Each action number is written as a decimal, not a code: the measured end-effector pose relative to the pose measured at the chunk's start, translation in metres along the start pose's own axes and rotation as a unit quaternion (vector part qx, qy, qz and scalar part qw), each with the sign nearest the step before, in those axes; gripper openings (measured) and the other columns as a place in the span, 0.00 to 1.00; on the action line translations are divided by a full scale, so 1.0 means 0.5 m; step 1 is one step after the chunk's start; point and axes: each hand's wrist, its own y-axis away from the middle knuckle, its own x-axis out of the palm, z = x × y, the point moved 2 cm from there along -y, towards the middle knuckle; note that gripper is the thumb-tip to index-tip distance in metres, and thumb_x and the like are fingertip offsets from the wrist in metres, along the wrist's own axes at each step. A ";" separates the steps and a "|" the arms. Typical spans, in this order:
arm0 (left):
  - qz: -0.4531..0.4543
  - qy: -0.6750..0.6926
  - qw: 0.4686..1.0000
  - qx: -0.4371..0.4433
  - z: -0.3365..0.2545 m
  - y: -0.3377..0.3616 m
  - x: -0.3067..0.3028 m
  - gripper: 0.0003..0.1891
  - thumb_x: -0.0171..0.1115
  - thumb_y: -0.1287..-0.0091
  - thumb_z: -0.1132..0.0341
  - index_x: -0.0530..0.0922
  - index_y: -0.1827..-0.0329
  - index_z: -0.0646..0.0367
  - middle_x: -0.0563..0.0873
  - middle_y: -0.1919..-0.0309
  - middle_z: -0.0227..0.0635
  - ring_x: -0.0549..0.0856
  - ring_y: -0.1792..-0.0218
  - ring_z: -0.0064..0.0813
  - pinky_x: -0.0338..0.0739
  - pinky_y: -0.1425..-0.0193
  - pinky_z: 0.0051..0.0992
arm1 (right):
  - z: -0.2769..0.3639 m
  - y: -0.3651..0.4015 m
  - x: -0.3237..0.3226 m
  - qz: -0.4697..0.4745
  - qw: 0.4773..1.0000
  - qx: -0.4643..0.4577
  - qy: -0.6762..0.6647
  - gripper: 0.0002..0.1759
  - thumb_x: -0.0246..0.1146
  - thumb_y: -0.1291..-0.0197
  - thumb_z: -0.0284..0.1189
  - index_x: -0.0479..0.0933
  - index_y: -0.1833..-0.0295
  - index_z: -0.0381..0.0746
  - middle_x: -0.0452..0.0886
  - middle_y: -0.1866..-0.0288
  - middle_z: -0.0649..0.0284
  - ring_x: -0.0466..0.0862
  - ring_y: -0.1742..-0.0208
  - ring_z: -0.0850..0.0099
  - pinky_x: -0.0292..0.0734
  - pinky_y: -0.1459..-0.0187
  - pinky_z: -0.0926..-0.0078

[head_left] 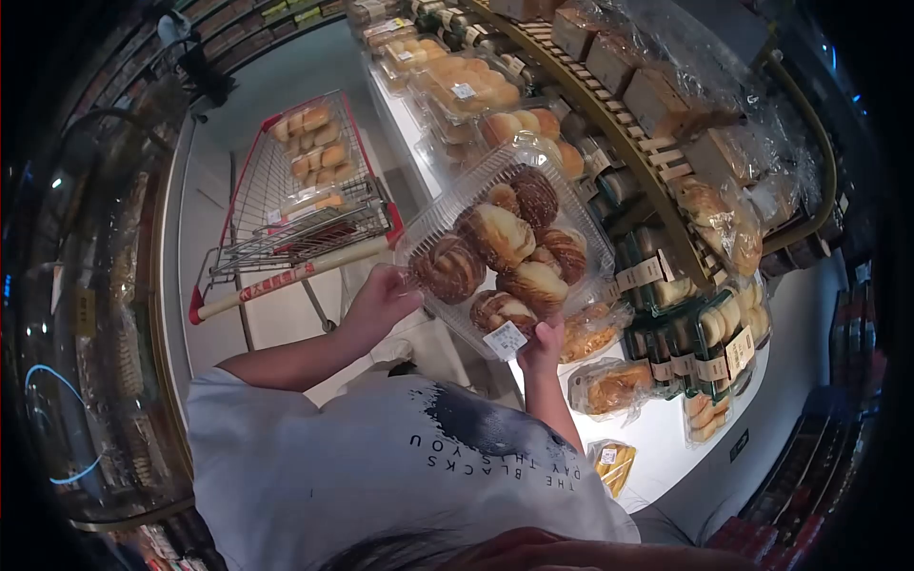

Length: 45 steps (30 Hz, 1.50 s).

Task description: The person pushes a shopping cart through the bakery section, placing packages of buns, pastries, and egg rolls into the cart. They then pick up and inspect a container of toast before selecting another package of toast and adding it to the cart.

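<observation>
A clear plastic box of several brown and pale swirled buns [497, 239] is held up over the edge of the lit bakery shelf. My left hand [383, 297] grips its left edge, fingers partly hidden by the box. At the bottom edge, beside a white label [505, 340], my right hand [543, 348] holds the box with the thumb on top. To the left stands a shopping cart [295, 276] with a red and cream handle, holding packs of bread rolls [317, 143].
Packaged breads [466, 86] line the lit shelf ahead and to the right. A slatted upper rack [609, 114] carries bagged loaves. Glass-fronted shelving [129, 314] runs along the left side. At the upper left, a person [174, 30] is near a dark cart.
</observation>
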 end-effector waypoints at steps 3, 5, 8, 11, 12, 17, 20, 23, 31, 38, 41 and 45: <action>-0.020 0.040 0.998 0.046 -0.018 0.017 -0.086 0.16 0.54 0.36 0.65 0.63 0.50 0.61 0.71 0.53 0.38 0.72 0.51 0.25 0.69 0.47 0.25 | 0.035 -0.029 0.040 0.038 0.998 -0.043 0.041 0.45 0.66 0.63 0.38 0.56 0.39 0.31 0.69 0.45 0.51 0.74 0.47 0.58 0.73 0.47 0.63; -0.058 0.003 0.996 0.074 -0.027 0.017 -0.168 0.15 0.51 0.34 0.64 0.63 0.48 0.61 0.71 0.51 0.39 0.72 0.50 0.27 0.69 0.46 0.26 | 0.047 -0.046 0.069 0.034 0.995 -0.048 0.086 0.45 0.66 0.63 0.39 0.57 0.40 0.31 0.70 0.46 0.50 0.76 0.49 0.58 0.74 0.49 0.64; -0.135 -0.141 0.977 0.081 -0.031 0.015 -0.325 0.15 0.49 0.33 0.61 0.66 0.50 0.63 0.73 0.54 0.41 0.73 0.49 0.30 0.69 0.47 0.27 | 0.030 -0.063 0.137 -0.105 0.990 0.032 0.090 0.28 0.60 0.56 0.41 0.70 0.50 0.36 0.78 0.59 0.59 0.82 0.65 0.67 0.80 0.63 0.70; -0.159 -0.275 0.946 0.061 -0.040 0.015 -0.475 0.16 0.49 0.34 0.59 0.69 0.53 0.64 0.73 0.55 0.46 0.74 0.52 0.35 0.70 0.50 0.30 | -0.030 -0.109 0.207 -0.142 0.984 0.095 0.052 0.19 0.55 0.48 0.40 0.74 0.57 0.37 0.79 0.61 0.59 0.81 0.62 0.66 0.78 0.60 0.68; -0.185 -0.332 0.921 0.082 -0.035 0.012 -0.521 0.18 0.50 0.35 0.56 0.71 0.56 0.65 0.74 0.59 0.49 0.76 0.56 0.41 0.71 0.53 0.34 | -0.056 -0.125 0.235 -0.157 0.981 0.107 0.042 0.19 0.55 0.47 0.40 0.74 0.56 0.37 0.79 0.60 0.60 0.80 0.61 0.65 0.78 0.58 0.67; -0.181 -0.559 0.808 -0.036 -0.010 -0.008 -0.688 0.24 0.48 0.36 0.48 0.74 0.60 0.66 0.79 0.66 0.47 0.79 0.61 0.44 0.73 0.56 0.38 | -0.179 -0.197 0.342 -0.138 0.978 0.146 0.053 0.17 0.53 0.45 0.40 0.74 0.55 0.40 0.80 0.58 0.61 0.80 0.57 0.64 0.75 0.52 0.61; -0.132 -0.577 0.796 -0.126 0.016 -0.024 -0.731 0.28 0.46 0.37 0.43 0.74 0.60 0.64 0.80 0.66 0.47 0.81 0.63 0.44 0.74 0.57 0.39 | -0.240 -0.235 0.406 -0.092 0.977 0.184 0.058 0.18 0.53 0.45 0.39 0.74 0.55 0.39 0.79 0.57 0.60 0.79 0.56 0.64 0.74 0.49 0.62; -0.120 -0.509 0.837 -0.164 0.054 -0.039 -0.746 0.27 0.47 0.38 0.43 0.75 0.59 0.64 0.81 0.64 0.47 0.81 0.61 0.42 0.75 0.56 0.38 | -0.298 -0.300 0.426 -0.055 0.975 0.200 0.075 0.18 0.54 0.45 0.38 0.73 0.54 0.38 0.79 0.56 0.60 0.79 0.56 0.64 0.74 0.49 0.64; -0.145 -0.499 0.845 -0.128 0.139 -0.039 -0.762 0.25 0.51 0.40 0.45 0.79 0.63 0.62 0.80 0.65 0.45 0.78 0.59 0.43 0.72 0.53 0.38 | -0.431 -0.479 0.483 0.007 0.958 0.197 0.210 0.13 0.57 0.46 0.34 0.73 0.58 0.37 0.79 0.64 0.63 0.80 0.63 0.70 0.76 0.61 0.71; -0.224 -0.467 0.852 -0.073 0.151 -0.045 -0.769 0.22 0.50 0.38 0.49 0.79 0.68 0.62 0.80 0.69 0.43 0.77 0.61 0.42 0.71 0.55 0.37 | -0.636 -0.702 0.489 0.089 0.915 0.237 0.315 0.12 0.58 0.47 0.31 0.73 0.60 0.36 0.78 0.68 0.62 0.80 0.67 0.68 0.78 0.63 0.68; -0.256 -0.396 0.874 -0.119 0.161 -0.058 -0.792 0.21 0.51 0.38 0.51 0.78 0.73 0.62 0.79 0.76 0.43 0.77 0.67 0.43 0.71 0.60 0.37 | -0.769 -0.777 0.469 0.078 0.896 0.322 0.297 0.13 0.58 0.46 0.32 0.72 0.58 0.36 0.78 0.67 0.62 0.80 0.66 0.68 0.78 0.62 0.68; -0.296 -0.389 0.865 -0.111 0.163 -0.060 -0.798 0.19 0.51 0.38 0.56 0.75 0.78 0.62 0.77 0.79 0.44 0.77 0.71 0.43 0.69 0.65 0.39 | -0.917 -0.803 0.466 0.139 0.886 0.364 0.250 0.14 0.57 0.46 0.32 0.71 0.56 0.36 0.79 0.62 0.59 0.80 0.62 0.67 0.77 0.58 0.68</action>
